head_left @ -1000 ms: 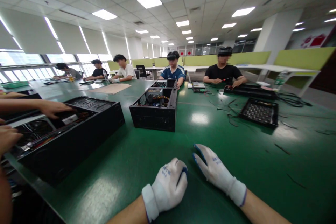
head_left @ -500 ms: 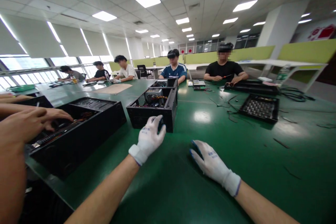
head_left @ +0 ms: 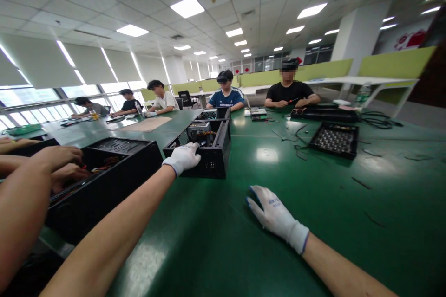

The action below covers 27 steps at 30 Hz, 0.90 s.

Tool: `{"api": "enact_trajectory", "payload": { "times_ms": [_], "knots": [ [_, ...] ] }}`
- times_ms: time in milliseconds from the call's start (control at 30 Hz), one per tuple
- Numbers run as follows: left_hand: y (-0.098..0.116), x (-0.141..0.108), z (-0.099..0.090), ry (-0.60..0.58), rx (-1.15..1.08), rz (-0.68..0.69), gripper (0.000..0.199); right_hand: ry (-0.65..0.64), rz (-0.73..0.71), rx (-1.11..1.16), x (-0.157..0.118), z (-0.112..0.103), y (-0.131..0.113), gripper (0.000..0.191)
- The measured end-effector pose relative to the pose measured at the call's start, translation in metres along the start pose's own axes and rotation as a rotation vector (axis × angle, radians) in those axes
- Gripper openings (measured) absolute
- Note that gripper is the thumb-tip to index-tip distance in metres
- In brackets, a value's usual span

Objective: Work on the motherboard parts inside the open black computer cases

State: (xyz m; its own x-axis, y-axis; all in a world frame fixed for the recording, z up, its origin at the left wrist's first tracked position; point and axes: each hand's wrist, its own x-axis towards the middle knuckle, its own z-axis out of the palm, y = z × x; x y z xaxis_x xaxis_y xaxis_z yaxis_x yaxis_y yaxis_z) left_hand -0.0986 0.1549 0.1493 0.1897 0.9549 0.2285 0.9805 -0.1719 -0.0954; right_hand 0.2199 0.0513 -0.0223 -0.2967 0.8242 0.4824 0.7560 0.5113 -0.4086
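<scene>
Computer case (head_left: 213, 163), black, open side up, sits out on the green bench (head_left: 223, 236), well in from the near edge, just left of the middle. Closest to me is my gloved right hand (head_left: 275, 211), low over the bench: thumb and fingers spread, nothing in them. Can't tell if it touches the surface. To the left, by the bit of near edge you can see, there's another open case (head_left: 104, 190) with someone else's hands (head_left: 68, 162) in it.

My gloved left hand (head_left: 184, 157) is at the near top rim of the middle case. Fingertips are hidden, so no idea whether they're clenched on the rim or just resting there.

Progress-wise, my read: the opening is uncovered, that part's done. But a power supply (head_left: 199, 129) and cables (head_left: 208, 135) are sitting inside and neither hand has a tool or a loose part, so I'd guess most of the hands-on stuff is left.

Further out, toward the right edge, there's a dark tray (head_left: 334, 139) of round bits. Across the bench, someone in blue (head_left: 225, 98) sits beyond the case.
</scene>
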Motion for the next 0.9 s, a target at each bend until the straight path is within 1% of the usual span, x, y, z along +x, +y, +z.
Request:
{"api": "enact_trajectory", "payload": {
  "times_ms": [100,200,233,300,367,433,467,533,600,667,700,800,900],
  "knots": [
    [0.009,-0.02,-0.009,0.006,0.022,0.067,0.043,0.05,-0.015,0.02,-0.001,0.002,0.004,0.055],
    [0.022,-0.055,-0.017,0.018,0.017,0.121,0.042,0.118,-0.012,0.039,0.001,-0.007,0.006,0.053],
    [0.027,-0.07,-0.02,0.024,0.011,0.133,0.043,0.138,-0.006,0.043,0.003,-0.015,0.004,0.053],
    [0.04,-0.103,-0.025,0.043,-0.009,0.16,0.044,0.183,0.001,0.062,0.007,-0.037,-0.008,0.052],
    [0.055,-0.138,-0.032,0.076,-0.033,0.212,0.042,0.233,-0.022,0.104,0.013,-0.066,-0.031,0.049],
    [0.072,-0.17,-0.04,0.102,-0.054,0.264,0.043,0.248,-0.116,0.147,0.02,-0.095,-0.06,0.047],
    [0.08,-0.184,-0.044,0.104,-0.075,0.286,0.046,0.213,-0.166,0.141,0.023,-0.108,-0.074,0.045],
    [0.094,-0.207,-0.051,0.101,-0.125,0.313,0.051,0.077,-0.308,0.073,0.027,-0.126,-0.1,0.04],
    [0.103,-0.222,-0.055,0.1,-0.161,0.33,0.055,-0.089,-0.426,0.007,0.028,-0.136,-0.118,0.036],
    [0.104,-0.231,-0.056,0.096,-0.163,0.343,0.058,-0.203,-0.473,-0.018,0.024,-0.139,-0.127,0.034],
    [0.102,-0.234,-0.057,0.092,-0.156,0.347,0.059,-0.225,-0.476,-0.02,0.02,-0.139,-0.129,0.032],
    [0.09,-0.241,-0.059,0.093,-0.104,0.322,0.058,-0.209,-0.481,-0.03,0.006,-0.144,-0.131,0.025],
    [0.074,-0.246,-0.066,0.074,-0.058,0.297,0.041,-0.224,-0.503,-0.036,-0.01,-0.154,-0.131,0.018]
  ]
}}
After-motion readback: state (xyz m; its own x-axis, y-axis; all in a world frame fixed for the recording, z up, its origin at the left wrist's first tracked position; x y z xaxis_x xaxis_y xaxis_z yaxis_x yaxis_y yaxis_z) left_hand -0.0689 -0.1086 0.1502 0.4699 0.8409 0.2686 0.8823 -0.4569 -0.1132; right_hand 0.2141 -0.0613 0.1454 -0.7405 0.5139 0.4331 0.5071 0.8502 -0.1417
